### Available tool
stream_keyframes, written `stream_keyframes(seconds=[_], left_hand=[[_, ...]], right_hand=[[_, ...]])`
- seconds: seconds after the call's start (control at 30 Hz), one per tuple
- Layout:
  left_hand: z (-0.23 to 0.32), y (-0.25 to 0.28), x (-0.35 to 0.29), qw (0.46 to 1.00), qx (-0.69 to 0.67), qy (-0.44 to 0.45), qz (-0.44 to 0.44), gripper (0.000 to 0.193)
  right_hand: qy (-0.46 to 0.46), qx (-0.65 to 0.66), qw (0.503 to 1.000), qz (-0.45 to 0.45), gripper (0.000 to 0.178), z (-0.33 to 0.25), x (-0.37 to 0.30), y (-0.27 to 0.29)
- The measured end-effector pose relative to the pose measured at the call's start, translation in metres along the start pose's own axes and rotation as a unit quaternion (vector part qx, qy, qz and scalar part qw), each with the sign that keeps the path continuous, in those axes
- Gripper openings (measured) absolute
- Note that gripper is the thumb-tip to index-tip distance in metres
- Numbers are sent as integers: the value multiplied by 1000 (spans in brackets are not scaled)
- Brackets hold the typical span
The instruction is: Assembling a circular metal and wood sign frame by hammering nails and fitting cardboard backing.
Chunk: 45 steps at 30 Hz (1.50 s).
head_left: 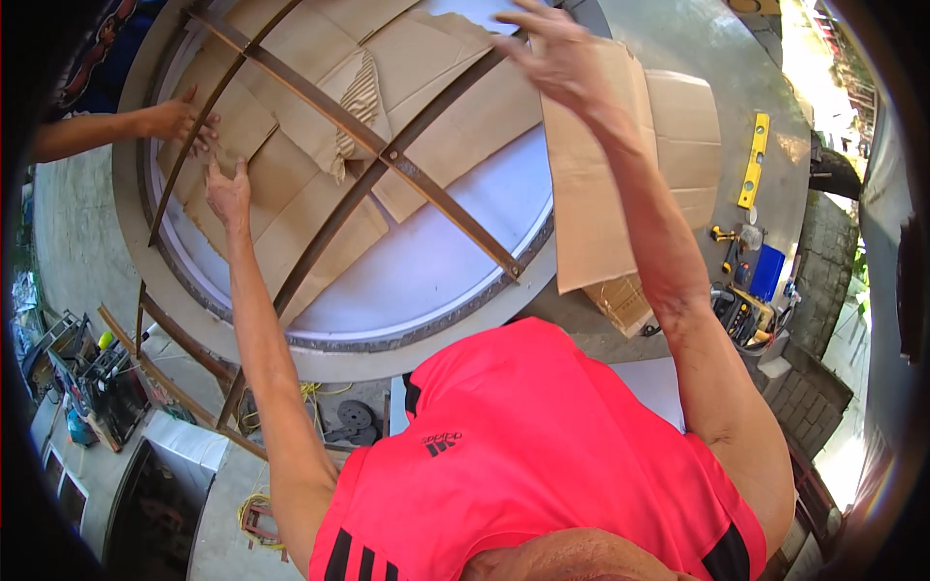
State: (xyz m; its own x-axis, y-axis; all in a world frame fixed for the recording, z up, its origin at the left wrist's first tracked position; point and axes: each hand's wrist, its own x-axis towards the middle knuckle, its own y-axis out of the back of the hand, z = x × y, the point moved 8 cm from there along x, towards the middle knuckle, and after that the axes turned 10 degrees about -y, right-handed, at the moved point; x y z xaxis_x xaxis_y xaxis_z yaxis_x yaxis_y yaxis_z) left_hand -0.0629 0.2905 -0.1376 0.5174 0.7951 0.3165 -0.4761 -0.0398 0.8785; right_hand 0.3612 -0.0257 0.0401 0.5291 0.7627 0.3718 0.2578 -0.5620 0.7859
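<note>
Brown cardboard sheets (pixel 291 203) lie overlapped inside a large round frame (pixel 387 360), under crossed rusty metal bars (pixel 446 203). My left hand (pixel 229 194) rests at the left part of the cardboard, thumb and fingers apart. Close beyond it, another person's hand (pixel 179 121) reaches in from the left beside a curved bar. At the far right of the frame, my right hand (pixel 557 58) is raised with fingers spread, slightly blurred, and holds nothing. One cardboard piece has a torn, corrugated flap (pixel 358 107). Below the cardboard shows a pale, smooth surface (pixel 436 281).
A large folded cardboard sheet (pixel 596 194) stands at the frame's right side. On the floor farther right are a yellow spirit level (pixel 754 160), a yellow power drill (pixel 727 247) and a blue box (pixel 767 271). Rusty curved bars (pixel 179 334) and grey discs (pixel 356 418) lie nearer, at left.
</note>
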Motion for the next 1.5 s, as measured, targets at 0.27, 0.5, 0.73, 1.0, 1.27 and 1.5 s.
stream_keyframes(seconds=[0.27,0.5,0.73,1.0,1.27,1.5], left_hand=[[15,28,-53,973,155,172,-9,68],[-37,54,-81,917,162,355,-79,69],[-42,57,-82,902,180,372,-125,93],[-79,61,-94,896,162,398,-109,99],[-98,63,-95,870,57,460,-169,96],[-120,64,-106,875,62,474,-84,74]], right_hand=[[-339,-35,940,9,28,87,-144,184],[-235,93,966,-44,23,11,-114,145],[-30,95,980,-171,25,-31,13,-1],[-169,-208,854,-447,50,102,86,-227],[-259,-41,930,-257,86,106,97,-244],[-355,60,915,-180,85,118,114,-251]])
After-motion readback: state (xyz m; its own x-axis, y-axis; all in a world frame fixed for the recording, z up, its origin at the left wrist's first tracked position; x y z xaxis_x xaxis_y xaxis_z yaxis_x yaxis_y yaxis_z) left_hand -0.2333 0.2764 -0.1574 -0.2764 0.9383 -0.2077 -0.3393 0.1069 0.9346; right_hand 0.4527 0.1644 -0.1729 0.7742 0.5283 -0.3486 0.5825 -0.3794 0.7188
